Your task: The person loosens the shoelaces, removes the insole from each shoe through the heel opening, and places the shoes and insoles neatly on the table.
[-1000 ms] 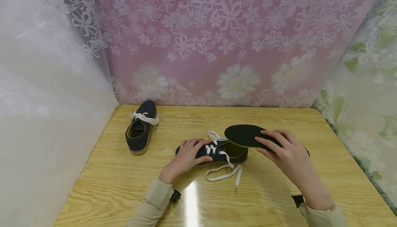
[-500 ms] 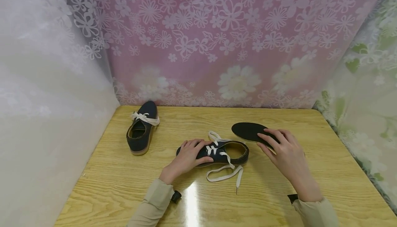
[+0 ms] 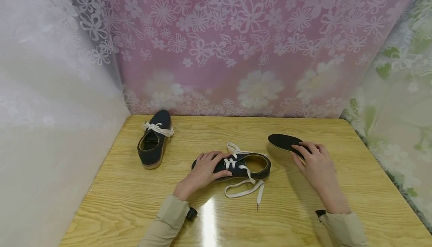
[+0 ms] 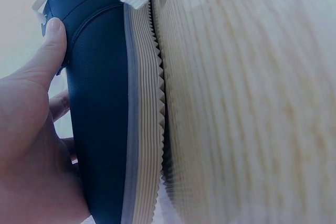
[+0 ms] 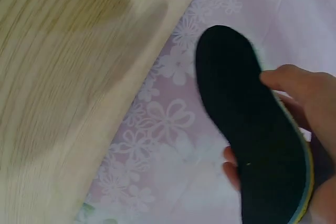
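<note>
A dark navy shoe (image 3: pixel 240 164) lies sideways at mid-table, toe to the left, its white lace (image 3: pixel 243 193) loose on the near side. Over its toe end, my left hand (image 3: pixel 202 169) grips it, thumb on the near side and fingers across the top. In the left wrist view the thumb presses the upper (image 4: pixel 100 77), above the ridged sole (image 4: pixel 144 114). Right of the shoe, my right hand (image 3: pixel 317 166) pinches a black insole (image 3: pixel 284 141) above the table. In the right wrist view thumb and fingers hold the insole (image 5: pixel 236 103) by its edges; its lower end runs out of frame.
A second navy shoe (image 3: pixel 150 153), its white laces tied, stands at the back left of the wooden table (image 3: pixel 135 202). Behind hangs a pink floral curtain (image 3: pixel 216 78); pale cloths flank both sides.
My right hand has moved the insole rightward, away from the shoe's opening, which now shows fully. The left hand and the shoe under it stay in place.
</note>
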Demonstrator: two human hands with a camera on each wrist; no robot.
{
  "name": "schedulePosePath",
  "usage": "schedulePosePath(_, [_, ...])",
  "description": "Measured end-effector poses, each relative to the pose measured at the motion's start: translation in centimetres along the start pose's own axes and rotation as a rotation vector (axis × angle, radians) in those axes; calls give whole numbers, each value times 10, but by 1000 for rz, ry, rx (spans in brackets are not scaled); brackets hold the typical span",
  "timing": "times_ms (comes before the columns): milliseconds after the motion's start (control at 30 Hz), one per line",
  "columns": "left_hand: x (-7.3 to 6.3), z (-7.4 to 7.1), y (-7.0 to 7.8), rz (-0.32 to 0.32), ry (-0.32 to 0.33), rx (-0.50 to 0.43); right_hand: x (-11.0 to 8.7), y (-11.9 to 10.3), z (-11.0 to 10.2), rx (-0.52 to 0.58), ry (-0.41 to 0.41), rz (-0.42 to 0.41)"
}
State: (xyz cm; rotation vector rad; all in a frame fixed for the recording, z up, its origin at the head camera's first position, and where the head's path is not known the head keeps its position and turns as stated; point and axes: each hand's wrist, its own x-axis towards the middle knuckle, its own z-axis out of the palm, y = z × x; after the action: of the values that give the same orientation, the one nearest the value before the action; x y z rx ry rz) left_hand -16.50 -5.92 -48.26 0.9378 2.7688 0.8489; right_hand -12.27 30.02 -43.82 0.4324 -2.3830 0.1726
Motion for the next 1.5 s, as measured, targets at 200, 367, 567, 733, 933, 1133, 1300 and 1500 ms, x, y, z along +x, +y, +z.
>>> schedulePosePath(200, [0,0,0,4,4,0,-8,7,-3,-76,-185,33])
schedulePosePath(367, [0,1,0,4,5,-5,-14,11,-1,-82,-479,106])
schedulePosePath(567, [0,1,0,0,4,-18,-20,14,6,-6,-662,135])
schedulePosePath(733, [0,2,0,10,10,-23,-27,13,9,-4,-646,98])
schedulePosePath(933, [1,2,-1,7,5,-14,-35,12,8,-3,-568,-15])
schedulePosePath(1133, [2,2,-3,6,2,-4,-43,8,10,108,-712,3])
schedulePosePath(1300, [2,3,-3,-6,-9,0,-43,11,14,158,-751,43])
schedulePosePath(1500, [2,3,-2,3,-6,-4,-34,19,18,97,-747,50])
